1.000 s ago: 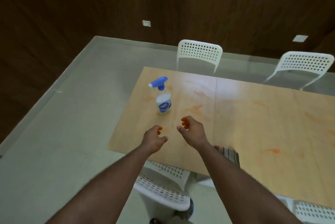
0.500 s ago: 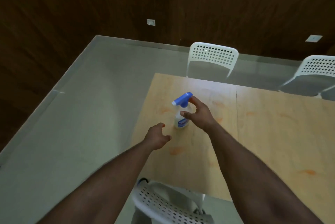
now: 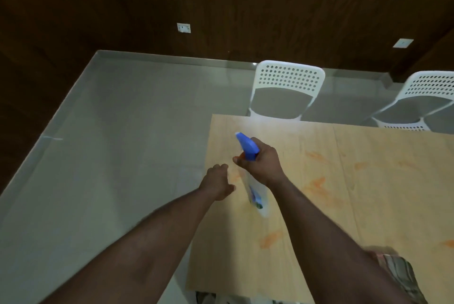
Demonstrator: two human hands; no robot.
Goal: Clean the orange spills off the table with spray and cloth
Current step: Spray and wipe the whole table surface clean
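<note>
Spray bottle point(image 3: 253, 188): clear body, blue trigger head point(image 3: 247, 147), blue label low on the body, blurred. Lifted off the table point(image 3: 368, 205) and tilted, nozzle pointing away toward the table's far left corner, base hanging over the near-left part of the top.

Right hand point(image 3: 264, 162) is closed around the bottle's neck just under the blue head, fingers wrapped, thumb on the left side. Left hand point(image 3: 218, 182) hangs just left of the bottle, over the table's left edge, fingers loosely curled, nothing in it.

Table: pale wood, two panels with a seam between. Orange smears on it, at least five readable: one point(image 3: 270, 239) near of the bottle, one point(image 3: 233, 176) under the left hand, two point(image 3: 317, 185) right of the bottle, one point(image 3: 361, 164) past the seam. More faint ones, edges unclear.

One bottle. Two white perforated chairs point(image 3: 287, 87) at the table's far side. Patterned fabric point(image 3: 398, 271) at the table's near edge, by the right forearm; cannot tell what it is.
</note>
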